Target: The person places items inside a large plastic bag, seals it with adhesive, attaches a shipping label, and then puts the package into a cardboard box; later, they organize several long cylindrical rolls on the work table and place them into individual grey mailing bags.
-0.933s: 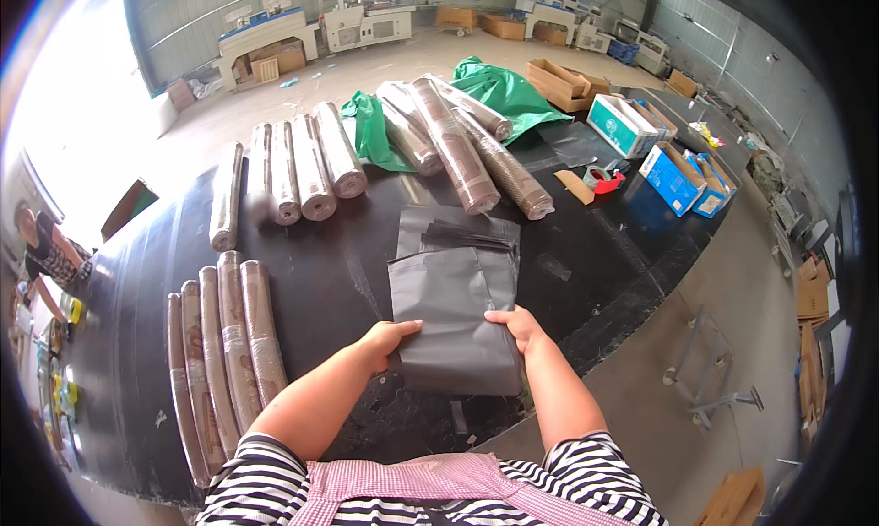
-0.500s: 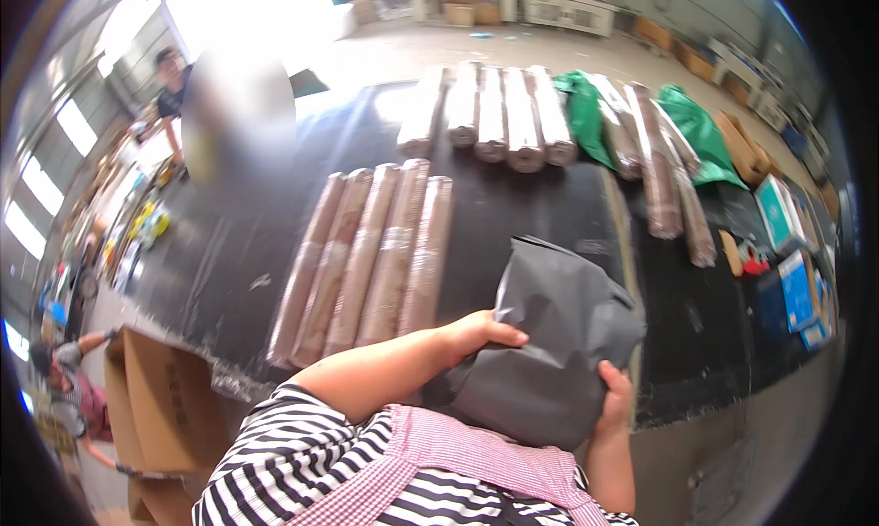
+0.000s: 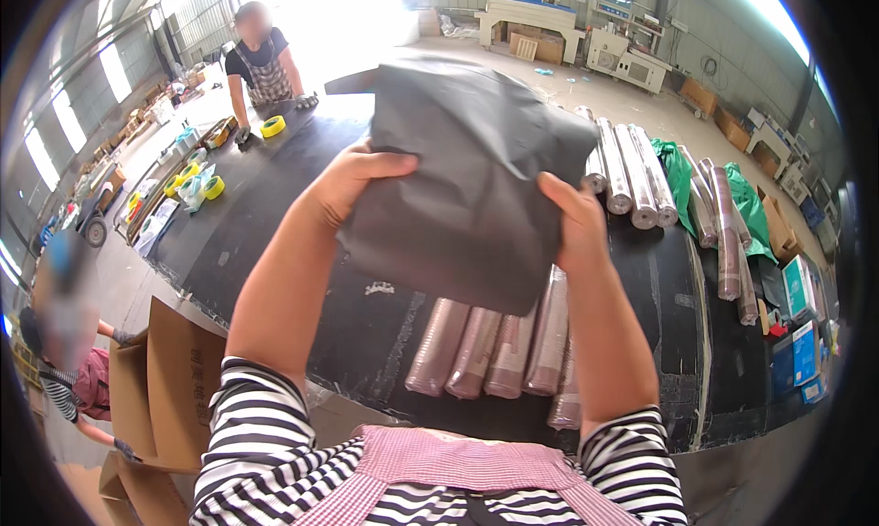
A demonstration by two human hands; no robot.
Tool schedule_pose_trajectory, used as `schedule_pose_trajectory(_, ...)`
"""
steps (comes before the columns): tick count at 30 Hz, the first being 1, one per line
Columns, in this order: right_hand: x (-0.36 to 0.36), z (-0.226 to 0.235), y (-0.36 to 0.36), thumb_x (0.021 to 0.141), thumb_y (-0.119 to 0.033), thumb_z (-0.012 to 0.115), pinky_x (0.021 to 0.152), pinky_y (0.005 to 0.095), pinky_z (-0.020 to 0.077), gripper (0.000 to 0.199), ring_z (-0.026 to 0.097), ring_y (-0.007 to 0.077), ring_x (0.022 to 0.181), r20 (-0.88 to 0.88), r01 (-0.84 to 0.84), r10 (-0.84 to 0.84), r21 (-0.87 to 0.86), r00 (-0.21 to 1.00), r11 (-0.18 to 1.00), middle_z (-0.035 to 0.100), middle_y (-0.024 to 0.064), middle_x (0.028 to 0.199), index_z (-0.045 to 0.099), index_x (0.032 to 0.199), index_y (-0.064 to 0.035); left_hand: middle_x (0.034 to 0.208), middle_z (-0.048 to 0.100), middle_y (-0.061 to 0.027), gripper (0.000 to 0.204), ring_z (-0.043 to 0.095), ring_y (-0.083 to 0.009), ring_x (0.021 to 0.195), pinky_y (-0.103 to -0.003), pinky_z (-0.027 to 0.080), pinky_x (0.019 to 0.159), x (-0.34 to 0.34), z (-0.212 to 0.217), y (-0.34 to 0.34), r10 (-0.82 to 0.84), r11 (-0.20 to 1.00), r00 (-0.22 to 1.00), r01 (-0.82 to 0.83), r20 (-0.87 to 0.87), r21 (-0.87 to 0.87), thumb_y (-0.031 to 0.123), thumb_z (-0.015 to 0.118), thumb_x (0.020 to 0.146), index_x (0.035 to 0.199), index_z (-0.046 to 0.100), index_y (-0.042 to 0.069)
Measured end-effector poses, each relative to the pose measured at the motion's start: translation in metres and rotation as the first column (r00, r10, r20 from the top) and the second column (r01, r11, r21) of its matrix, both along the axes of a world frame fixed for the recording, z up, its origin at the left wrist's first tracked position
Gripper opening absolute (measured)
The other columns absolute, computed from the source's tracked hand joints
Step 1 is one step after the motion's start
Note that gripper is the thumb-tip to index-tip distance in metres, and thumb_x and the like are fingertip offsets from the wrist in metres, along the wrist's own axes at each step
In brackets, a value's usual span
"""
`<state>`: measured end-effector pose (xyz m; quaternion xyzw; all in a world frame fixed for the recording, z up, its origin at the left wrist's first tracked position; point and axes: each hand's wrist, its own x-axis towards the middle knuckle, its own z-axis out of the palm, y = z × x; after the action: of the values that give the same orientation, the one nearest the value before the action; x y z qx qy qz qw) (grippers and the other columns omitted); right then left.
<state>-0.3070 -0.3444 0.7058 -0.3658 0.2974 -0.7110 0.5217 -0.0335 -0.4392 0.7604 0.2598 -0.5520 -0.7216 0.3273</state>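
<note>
Both my hands hold a dark grey plastic bag [image 3: 467, 187] stretched between them, raised above the black table [image 3: 641, 288]. My left hand [image 3: 362, 183] grips the bag's left edge, thumb on top and fingers hidden behind. On the opposite edge, my right hand [image 3: 575, 216] pinches it the same way. The bag looks flat and creased, and I cannot tell if anything is inside. Below it lie several brown film-wrapped rolls [image 3: 508, 352], their far ends covered by the bag. More wrapped rolls [image 3: 636, 169] lie side by side beyond my right hand.
Green plastic sheeting [image 3: 676, 178] and blue boxes [image 3: 806, 352] are on the right. Yellow tape rolls [image 3: 273, 126] sit at the far left, near a co-worker [image 3: 265, 64] leaning on the table. At lower left another person handles an open carton [image 3: 183, 379].
My hands have lifted the grey bag up and away from my body, spreading it out. My view has shifted left, so the rolls appear farther right. The far co-worker shows more fully.
</note>
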Motion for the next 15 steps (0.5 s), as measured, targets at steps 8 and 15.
schedule_pose_trajectory(8,0.133,-0.2,-0.108,0.079,-0.016,0.074,0.091,0.0456,0.0483,0.077,0.056,0.031,0.117,-0.366,-0.051,0.345,0.617,0.864,0.785,0.057,0.02,0.129,0.037,0.143,0.0069,0.121,0.063,-0.0136,0.072,0.062,-0.027,0.109,-0.04,0.05,0.097,0.156,-0.208,-0.133,0.17,0.984,0.905,-0.134,0.391,-0.117,0.016,0.081,0.075,0.138,0.048,0.004)
schedule_pose_trajectory(15,0.171,-0.233,-0.131,0.079,-0.019,0.07,0.106,0.0375,0.0411,0.065,0.053,0.0333,0.124,-0.832,0.369,0.091,0.337,0.546,0.866,0.055,0.023,0.133,0.048,0.136,0.0061,0.137,0.042,-0.0239,0.108,0.043,-0.0401,0.131,-0.043,0.039,0.109,0.171,-0.303,-0.109,0.47,0.883,0.265,-0.144,0.842,-0.447,0.037,0.088,0.068,0.149,0.028,-0.003)
